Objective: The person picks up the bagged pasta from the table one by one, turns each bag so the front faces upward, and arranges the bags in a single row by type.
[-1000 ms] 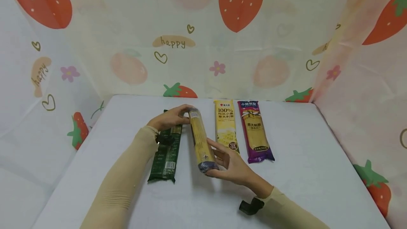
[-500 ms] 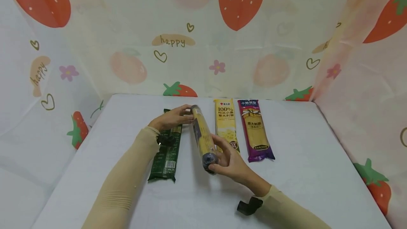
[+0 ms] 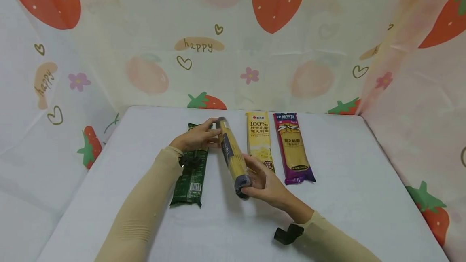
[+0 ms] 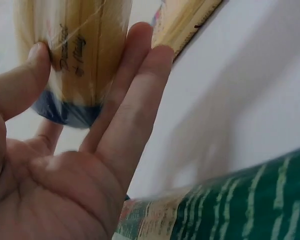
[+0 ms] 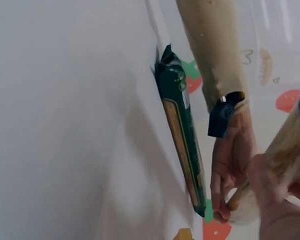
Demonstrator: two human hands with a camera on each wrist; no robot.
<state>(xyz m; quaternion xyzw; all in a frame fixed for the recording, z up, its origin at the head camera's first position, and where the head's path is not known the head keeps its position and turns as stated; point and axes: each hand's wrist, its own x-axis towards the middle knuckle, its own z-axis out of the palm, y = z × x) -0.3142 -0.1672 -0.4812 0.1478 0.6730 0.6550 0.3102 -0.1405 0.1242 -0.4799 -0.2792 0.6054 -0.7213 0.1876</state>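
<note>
A pack of spaghetti (image 3: pixel 233 155) with dark blue ends and a dark label is held above the table, slanting from far left to near right. At its far end, my left hand (image 3: pixel 194 137) pinches it; the left wrist view shows the thumb (image 4: pixel 35 70) on one side of the clear wrap and fingers opposite. My right hand (image 3: pixel 267 185) grips the near end, thumb on the blue end and fingers along the right side. Beneath my left wrist lies a green pasta pack (image 3: pixel 187 187), barcode up, its far part partly hidden by the hand.
Right of the held pack, a yellow pasta pack (image 3: pixel 259 132) lies partly behind my right hand. Beside it is a purple and red pasta pack (image 3: pixel 294 148). A white cloth covers the table (image 3: pixel 349 201); strawberry-patterned curtains (image 3: pixel 233 72) stand around its back and sides.
The spaghetti pack has been turned about its long axis, bringing its dark label into view. My right thumb has shifted up onto the near end. The other packs stay put.
</note>
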